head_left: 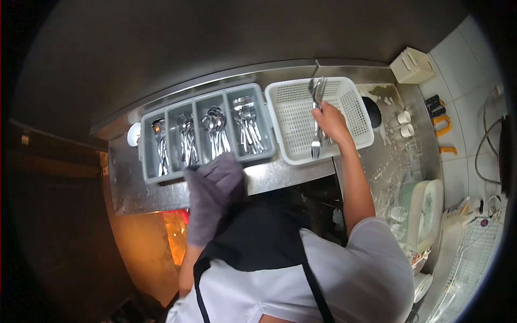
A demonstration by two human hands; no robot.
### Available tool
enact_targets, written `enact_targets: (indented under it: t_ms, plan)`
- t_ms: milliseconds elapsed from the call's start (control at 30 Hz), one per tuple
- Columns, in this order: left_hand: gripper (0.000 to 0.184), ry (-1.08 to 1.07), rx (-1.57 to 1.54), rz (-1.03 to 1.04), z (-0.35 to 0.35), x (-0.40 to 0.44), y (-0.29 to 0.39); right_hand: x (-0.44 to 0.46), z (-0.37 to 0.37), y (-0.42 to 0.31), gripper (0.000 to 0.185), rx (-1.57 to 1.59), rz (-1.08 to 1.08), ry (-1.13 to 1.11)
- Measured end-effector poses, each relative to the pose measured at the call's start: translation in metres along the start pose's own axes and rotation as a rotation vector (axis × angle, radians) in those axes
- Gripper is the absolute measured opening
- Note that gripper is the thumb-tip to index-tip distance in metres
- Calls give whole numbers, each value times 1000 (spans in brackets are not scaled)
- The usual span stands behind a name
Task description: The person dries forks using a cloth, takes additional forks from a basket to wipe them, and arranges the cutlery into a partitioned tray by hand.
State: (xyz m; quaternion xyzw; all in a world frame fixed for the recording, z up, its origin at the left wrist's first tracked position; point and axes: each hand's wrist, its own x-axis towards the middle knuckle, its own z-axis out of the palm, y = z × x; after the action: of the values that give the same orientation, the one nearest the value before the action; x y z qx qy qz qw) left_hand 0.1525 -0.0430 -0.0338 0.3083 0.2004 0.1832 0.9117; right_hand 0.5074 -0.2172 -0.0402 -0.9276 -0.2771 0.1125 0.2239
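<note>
Above the white perforated basket [272, 110], my right hand [332, 121] is closed around a bunch of forks [315, 149]. Tines stick out at both ends of the bunch. A grey-purple towel [207, 199] covers my left hand and wrist and looks bunched in its grip, though the fingers are hidden. This towel is at the front edge of a grey cutlery tray [207, 90] with several compartments. Forks [247, 121] lie in the right compartment and spoons [215, 124] in the one beside it. Further left are more slim metal pieces [187, 134] and spoons [160, 142].
A steel counter [269, 180] carries the tray and basket against a raised back ledge. Small white cups [405, 124] and clear glasses [413, 159] stand at right, near a pale tub [425, 210]. A white bowl [134, 134] sits left of the tray.
</note>
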Motion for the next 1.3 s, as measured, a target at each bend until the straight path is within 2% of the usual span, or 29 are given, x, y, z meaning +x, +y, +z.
enact_targets:
  t_ms: [67,200,233,300,400,467,500,567,600,633,667,700,767,800,833,900,933,1033,1067,1100,1133,1167,1233,1300]
  plan:
    - [38,24,167,58,0,8,-5,-40,-6,-65,33,-15,-144,-83]
    - [29,60,552,227,-10,19,-11,-103,33,-173,19,-70,-590,-200]
    - [27,73,633,269,-14,20,-11,-111,74,-174,15,55,-725,-57]
    - [23,102,772,357,-26,16,-8,-134,93,-206,12,-111,-794,-98]
    - [17,172,995,563,-53,-4,6,-169,91,-243,19,-101,-939,-206]
    - [13,270,1191,728,-69,-33,24,-191,77,-263,18,231,-955,-243]
    - [14,367,1278,749,-72,-54,38,-198,72,-269,17,400,-956,-262]
    - [18,340,318,560,-70,-81,59,-206,70,-273,21,619,-705,-167]
    - [18,324,-1,494,-93,-86,67,-204,80,-268,13,612,-605,-36]
    - [19,385,-144,439,-84,-97,88,-204,85,-267,17,626,-340,-191]
    - [22,452,-293,392,-74,-108,109,-203,99,-263,16,696,-259,-447]
    - [23,401,-382,474,-95,-109,111,-205,116,-261,16,756,-169,-697]
    - [26,276,-553,629,-146,-106,107,-235,151,-283,21,781,-265,-942]
    - [30,404,-554,574,-119,-119,126,-244,164,-296,22,760,-335,-1046]
    - [30,351,-597,583,-130,-123,127,-257,174,-313,23,895,-259,-1054]
    - [30,237,-676,602,-156,-127,133,-262,187,-327,25,923,-142,-1068]
    - [29,359,-594,669,-156,-132,141,-263,184,-332,25,928,-152,-1092]
    - [32,360,-763,659,-174,-153,173,-264,149,-332,27,928,-198,-1124]
    - [28,296,-866,671,-183,-161,182,-264,136,-330,26,923,-227,-1105]
    - [24,486,-260,889,-198,-165,185,-266,124,-331,25,1019,-160,-1008]
    - [21,652,375,1036,-217,-168,182,-261,115,-333,28,1158,-136,-1016]
    - [16,633,564,961,-204,-178,182,-260,109,-335,31,1301,-103,-1013]
    - [14,575,952,842,-178,-196,182,-253,102,-353,31,1171,-108,-978]
    - [15,478,794,693,-171,-194,162,-247,113,-375,33,1047,-57,-995]
